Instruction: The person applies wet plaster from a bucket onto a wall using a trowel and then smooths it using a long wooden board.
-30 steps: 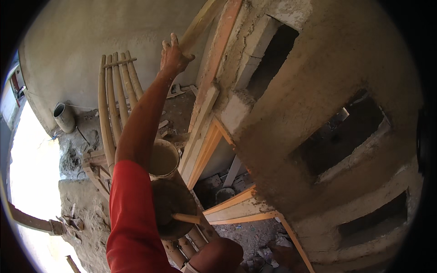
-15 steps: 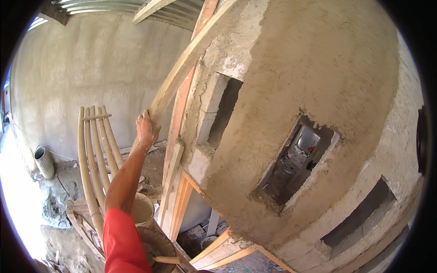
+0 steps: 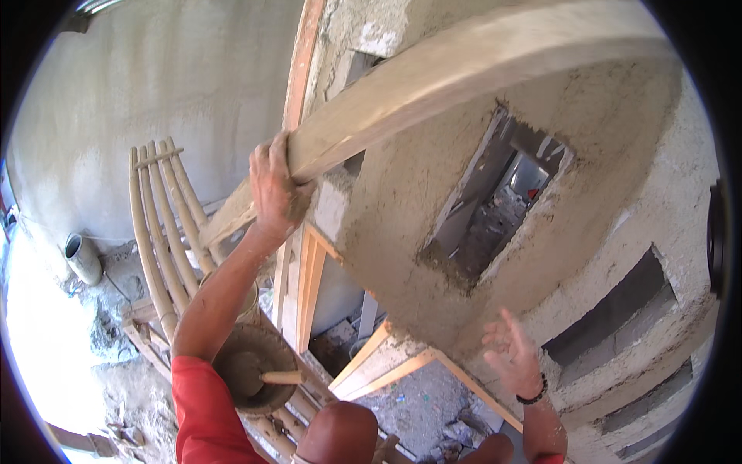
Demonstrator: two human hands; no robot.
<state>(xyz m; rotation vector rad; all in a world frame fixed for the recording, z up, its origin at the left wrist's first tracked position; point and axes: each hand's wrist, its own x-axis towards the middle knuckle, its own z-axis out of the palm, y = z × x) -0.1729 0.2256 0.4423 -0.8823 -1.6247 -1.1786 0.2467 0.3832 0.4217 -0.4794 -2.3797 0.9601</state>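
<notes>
My left hand (image 3: pixel 277 189) is wrapped round a long wooden board (image 3: pixel 456 85) near its lower left end. The board slants up to the right in front of the wall, bent by the lens, and crosses over a narrow slot. My right hand (image 3: pixel 512 354), a dark bracelet at its wrist, holds nothing; its fingers are apart before the lower part of the freshly plastered wall (image 3: pixel 386 255). Whether it touches the plaster I cannot tell. Below my left forearm sits a round pan (image 3: pixel 251 344) of mortar, with a wooden handle (image 3: pixel 282 377) lying across it.
A bamboo platform (image 3: pixel 158 224) stretches away on the left, by a grey plastered wall (image 3: pixel 178 85). A grey bucket (image 3: pixel 83 259) lies tipped near it. The plastered wall has a rectangular opening (image 3: pixel 502 201) and slots. Timber framing (image 3: pixel 309 290) stands below, above rubble.
The board has swung from steep to a flatter slant and come nearer across the wall, with my left hand still on it. My right hand has come into view at lower right.
</notes>
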